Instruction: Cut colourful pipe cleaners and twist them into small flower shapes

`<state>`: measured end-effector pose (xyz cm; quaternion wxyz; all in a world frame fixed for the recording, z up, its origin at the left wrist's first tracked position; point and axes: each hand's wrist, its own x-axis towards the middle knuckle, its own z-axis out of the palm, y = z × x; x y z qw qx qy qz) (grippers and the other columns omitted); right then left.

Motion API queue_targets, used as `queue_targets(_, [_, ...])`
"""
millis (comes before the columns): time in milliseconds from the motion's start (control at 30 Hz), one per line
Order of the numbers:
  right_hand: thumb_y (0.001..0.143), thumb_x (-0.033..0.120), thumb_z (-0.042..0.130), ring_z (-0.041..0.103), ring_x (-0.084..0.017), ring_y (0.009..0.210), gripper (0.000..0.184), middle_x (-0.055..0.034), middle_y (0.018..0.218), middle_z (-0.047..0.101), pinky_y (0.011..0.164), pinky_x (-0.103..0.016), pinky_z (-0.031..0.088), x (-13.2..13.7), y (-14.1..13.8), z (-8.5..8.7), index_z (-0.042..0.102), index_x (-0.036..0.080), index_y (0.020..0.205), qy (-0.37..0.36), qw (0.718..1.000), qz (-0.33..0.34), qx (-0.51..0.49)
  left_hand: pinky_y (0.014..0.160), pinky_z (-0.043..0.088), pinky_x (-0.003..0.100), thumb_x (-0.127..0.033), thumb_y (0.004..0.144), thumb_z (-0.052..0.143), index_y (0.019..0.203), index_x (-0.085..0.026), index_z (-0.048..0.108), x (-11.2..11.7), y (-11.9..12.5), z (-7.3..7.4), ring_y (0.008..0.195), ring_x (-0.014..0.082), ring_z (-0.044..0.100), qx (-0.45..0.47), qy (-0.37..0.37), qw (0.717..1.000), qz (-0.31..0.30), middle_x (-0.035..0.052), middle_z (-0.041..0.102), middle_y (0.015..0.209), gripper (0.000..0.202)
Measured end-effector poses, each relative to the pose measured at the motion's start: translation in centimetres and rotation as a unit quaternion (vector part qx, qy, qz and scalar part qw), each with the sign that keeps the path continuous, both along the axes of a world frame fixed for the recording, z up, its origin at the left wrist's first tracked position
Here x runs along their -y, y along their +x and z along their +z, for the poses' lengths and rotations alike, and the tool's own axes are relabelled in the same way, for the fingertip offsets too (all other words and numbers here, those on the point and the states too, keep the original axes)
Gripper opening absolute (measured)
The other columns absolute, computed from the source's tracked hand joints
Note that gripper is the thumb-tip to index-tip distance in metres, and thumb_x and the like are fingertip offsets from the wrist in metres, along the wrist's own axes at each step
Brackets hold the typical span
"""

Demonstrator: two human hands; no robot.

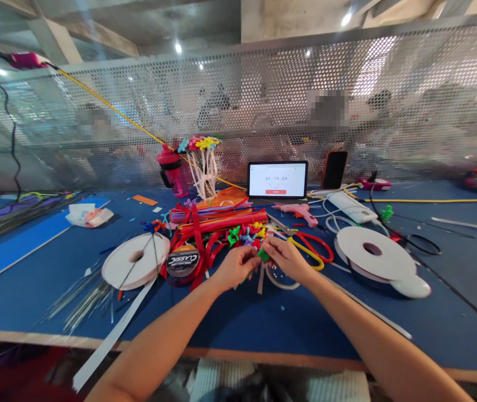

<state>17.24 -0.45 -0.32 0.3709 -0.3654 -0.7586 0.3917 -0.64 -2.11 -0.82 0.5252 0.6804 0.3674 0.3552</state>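
Over the middle of the table my two hands meet at a small green fuzzy pipe-cleaner piece (264,255). My right hand (287,258) pinches it from the right. The fingers of my left hand (237,266) close on its left side; the fingertips partly hide it. Just behind my hands lie small pipe-cleaner flowers, among them a green one (234,236). A roll of tape (284,283) lies flat beneath my right hand. Scissors with red and yellow handles (322,248) rest close by on the right.
Ribbon spools stand left (133,261) and right (374,254). Bundled pipe cleaners (221,218), a pink glue gun (299,211) and a tablet (277,180) lie beyond. A bottle (174,173) and bunched flowers (202,167) stand before a perforated metal screen (146,111). Thin wires (90,304) lie left.
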Motion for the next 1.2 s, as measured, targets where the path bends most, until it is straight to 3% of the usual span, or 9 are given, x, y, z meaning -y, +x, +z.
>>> queue_targets(200, [0.087, 0.041, 0.048, 0.055, -0.011, 0.054, 0.023, 0.0015, 0.063, 0.055, 0.052, -0.023, 0.044, -0.2, 0.1, -0.4, 0.046, 0.019, 0.078, -0.031, 0.999, 0.020, -0.019, 0.044, 0.034, 0.019, -0.043, 0.079, 0.056, 0.074, -0.016, 0.046, -0.1, 0.3, 0.1, 0.045, 0.0064, 0.045, 0.048, -0.021, 0.997, 0.050, -0.0037, 0.049, 0.059, 0.029])
queue_targets(433, [0.088, 0.038, 0.048, 0.053, -0.011, 0.055, 0.022, 0.0012, 0.062, 0.054, 0.053, -0.024, 0.043, 0.1, 0.1, 0.1, 0.048, 0.020, 0.076, -0.006, 0.999, 0.036, 0.000, 0.042, 0.030, 0.019, -0.040, 0.079, 0.057, 0.073, -0.015, 0.049, 0.0, 0.2, 0.1, 0.043, 0.0055, 0.041, 0.043, -0.007, 0.999, 0.017, -0.0036, 0.049, 0.057, 0.027])
queue_targets(700, [0.085, 0.045, 0.049, 0.054, -0.010, 0.053, 0.027, 0.0016, 0.064, 0.054, 0.052, -0.022, 0.044, -0.8, 0.8, 0.5, 0.053, 0.018, 0.083, -0.025, 0.999, -0.018, -0.033, 0.059, 0.043, 0.022, -0.034, 0.073, 0.065, 0.076, -0.015, 0.051, -1.3, -0.3, -0.3, 0.056, 0.0081, 0.053, 0.151, -0.032, 0.978, 0.142, -0.0025, 0.057, 0.064, 0.024])
queue_targets(933, [0.082, 0.041, 0.055, 0.054, -0.011, 0.056, 0.023, 0.0015, 0.067, 0.054, 0.054, -0.024, 0.045, -0.2, 0.0, 0.0, 0.052, 0.018, 0.083, -0.031, 0.998, 0.000, -0.060, 0.062, 0.047, 0.024, -0.032, 0.069, 0.069, 0.084, -0.014, 0.055, -0.5, 0.3, -0.3, 0.061, 0.0101, 0.057, 0.129, -0.052, 0.987, 0.075, -0.0003, 0.060, 0.072, 0.027])
queue_targets(1200, [0.083, 0.040, 0.055, 0.050, -0.010, 0.058, 0.023, 0.0009, 0.071, 0.052, 0.054, -0.023, 0.043, -0.8, 0.6, -0.2, 0.053, 0.017, 0.088, -0.020, 0.996, -0.039, -0.077, 0.063, 0.047, 0.025, -0.034, 0.068, 0.069, 0.083, -0.013, 0.061, -0.4, 0.2, 0.1, 0.062, 0.0110, 0.056, 0.109, -0.036, 0.989, 0.092, 0.0014, 0.062, 0.072, 0.028])
